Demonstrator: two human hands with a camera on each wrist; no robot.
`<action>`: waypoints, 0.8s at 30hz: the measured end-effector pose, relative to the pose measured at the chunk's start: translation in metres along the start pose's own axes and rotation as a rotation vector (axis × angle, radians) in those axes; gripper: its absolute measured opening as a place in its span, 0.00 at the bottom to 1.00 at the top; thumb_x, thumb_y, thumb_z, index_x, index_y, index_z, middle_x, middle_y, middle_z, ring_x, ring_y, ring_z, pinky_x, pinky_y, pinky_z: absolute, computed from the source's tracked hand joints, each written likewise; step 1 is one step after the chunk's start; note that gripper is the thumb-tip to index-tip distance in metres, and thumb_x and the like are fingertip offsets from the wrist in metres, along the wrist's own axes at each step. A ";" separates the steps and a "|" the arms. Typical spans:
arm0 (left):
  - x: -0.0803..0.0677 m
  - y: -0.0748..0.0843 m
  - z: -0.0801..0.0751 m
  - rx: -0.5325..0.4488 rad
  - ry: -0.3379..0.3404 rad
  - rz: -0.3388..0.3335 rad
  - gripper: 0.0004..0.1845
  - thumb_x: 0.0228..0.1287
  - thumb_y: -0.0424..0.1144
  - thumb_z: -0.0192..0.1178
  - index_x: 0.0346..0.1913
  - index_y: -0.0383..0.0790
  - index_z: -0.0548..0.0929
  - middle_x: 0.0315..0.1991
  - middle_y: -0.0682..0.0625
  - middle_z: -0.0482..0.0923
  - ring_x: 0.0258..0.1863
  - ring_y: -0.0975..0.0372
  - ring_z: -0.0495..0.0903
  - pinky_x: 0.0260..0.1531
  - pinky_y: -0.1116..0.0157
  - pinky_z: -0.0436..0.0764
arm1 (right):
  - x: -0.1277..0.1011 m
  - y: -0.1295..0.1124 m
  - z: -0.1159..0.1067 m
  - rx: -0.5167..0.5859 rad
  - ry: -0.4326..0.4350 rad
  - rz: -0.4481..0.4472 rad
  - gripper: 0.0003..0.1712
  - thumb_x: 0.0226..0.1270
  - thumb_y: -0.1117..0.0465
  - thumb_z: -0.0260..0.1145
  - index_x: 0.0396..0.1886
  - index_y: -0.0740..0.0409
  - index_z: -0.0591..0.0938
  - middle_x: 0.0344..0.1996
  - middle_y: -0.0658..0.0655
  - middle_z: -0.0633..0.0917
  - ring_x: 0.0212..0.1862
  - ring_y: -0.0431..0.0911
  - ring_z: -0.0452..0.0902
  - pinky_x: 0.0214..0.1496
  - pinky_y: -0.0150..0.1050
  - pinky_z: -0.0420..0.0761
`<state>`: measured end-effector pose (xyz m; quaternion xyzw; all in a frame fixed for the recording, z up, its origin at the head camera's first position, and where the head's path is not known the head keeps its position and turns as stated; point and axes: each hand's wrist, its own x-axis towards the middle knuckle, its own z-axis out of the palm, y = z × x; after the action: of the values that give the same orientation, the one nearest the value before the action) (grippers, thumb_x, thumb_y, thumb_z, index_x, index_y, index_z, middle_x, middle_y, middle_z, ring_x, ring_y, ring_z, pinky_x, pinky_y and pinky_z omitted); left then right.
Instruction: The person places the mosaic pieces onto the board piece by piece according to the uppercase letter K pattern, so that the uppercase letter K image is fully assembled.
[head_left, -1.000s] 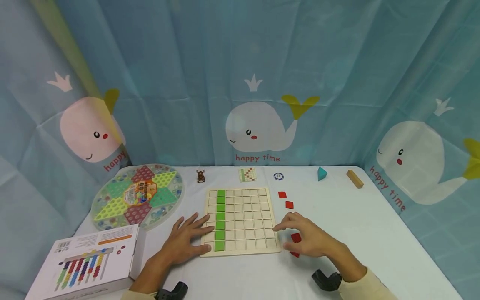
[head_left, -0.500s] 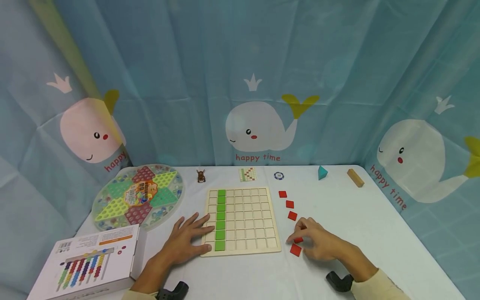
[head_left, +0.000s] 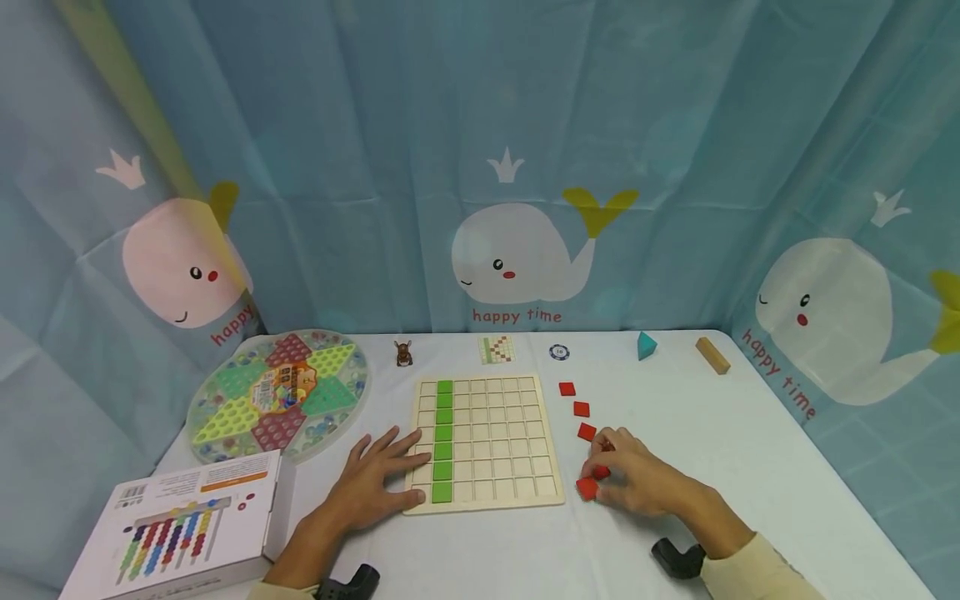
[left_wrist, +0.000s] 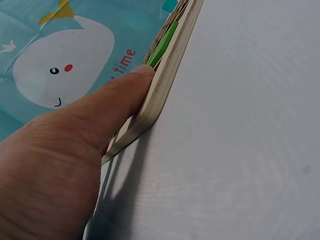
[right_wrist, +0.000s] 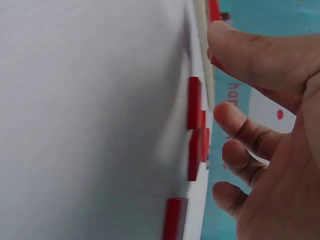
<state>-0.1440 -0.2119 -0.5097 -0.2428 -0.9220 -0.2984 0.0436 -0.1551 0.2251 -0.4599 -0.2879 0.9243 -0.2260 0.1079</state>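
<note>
A wooden grid board lies mid-table, with a column of green tiles near its left side. Fingers spread, my left hand rests on its left edge. In the left wrist view the thumb presses the rim beside a green tile. Right of the board, my right hand pinches a red tile between thumb and index finger. That tile is partly covered by the thumb in the right wrist view. Another red tile shows beneath the hand; more red tiles lie behind it.
At the left are a round marble game board and a white box. Along the back stand a brown animal figurine, a pattern card, a chip, a teal block and a wooden bar.
The right hand has moved right, away from the board's edge, and now pinches the nearest red tile, which has shifted slightly up and left. My left hand has stayed on the board.
</note>
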 end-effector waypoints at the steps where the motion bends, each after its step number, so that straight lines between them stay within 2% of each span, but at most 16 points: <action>1: 0.000 0.000 0.000 -0.004 -0.005 -0.005 0.30 0.52 0.61 0.67 0.58 0.52 0.83 0.69 0.52 0.66 0.70 0.46 0.55 0.63 0.39 0.42 | 0.001 0.000 -0.001 0.008 0.009 -0.007 0.15 0.57 0.57 0.73 0.40 0.32 0.83 0.44 0.40 0.70 0.50 0.44 0.63 0.49 0.47 0.74; 8: -0.001 0.000 0.000 -0.005 -0.017 -0.018 0.31 0.52 0.62 0.66 0.58 0.53 0.83 0.69 0.54 0.65 0.71 0.48 0.54 0.64 0.40 0.40 | 0.013 -0.004 -0.014 0.087 0.106 0.019 0.15 0.60 0.61 0.72 0.47 0.45 0.84 0.38 0.39 0.77 0.44 0.45 0.72 0.44 0.40 0.79; 13: 0.000 0.001 0.000 0.000 -0.017 -0.024 0.31 0.52 0.62 0.67 0.58 0.53 0.83 0.69 0.55 0.65 0.71 0.49 0.54 0.65 0.41 0.40 | 0.029 -0.008 -0.020 0.133 0.208 0.019 0.18 0.59 0.65 0.72 0.50 0.54 0.84 0.36 0.41 0.79 0.42 0.47 0.74 0.44 0.47 0.79; 19: 0.000 0.001 0.000 -0.002 -0.013 -0.020 0.31 0.52 0.62 0.67 0.58 0.52 0.83 0.69 0.53 0.65 0.71 0.48 0.54 0.64 0.40 0.41 | 0.058 -0.011 -0.024 0.160 0.300 0.024 0.18 0.59 0.64 0.72 0.50 0.56 0.85 0.34 0.44 0.80 0.40 0.49 0.74 0.42 0.49 0.76; 24: 0.001 0.002 0.000 -0.004 -0.001 -0.011 0.30 0.52 0.61 0.67 0.58 0.52 0.83 0.69 0.52 0.66 0.70 0.46 0.55 0.64 0.39 0.42 | 0.086 -0.011 -0.024 0.158 0.345 -0.023 0.16 0.60 0.64 0.71 0.49 0.57 0.85 0.32 0.44 0.81 0.37 0.45 0.72 0.39 0.43 0.76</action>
<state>-0.1439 -0.2105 -0.5086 -0.2379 -0.9227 -0.3005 0.0410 -0.2271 0.1757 -0.4399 -0.2461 0.9052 -0.3449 -0.0327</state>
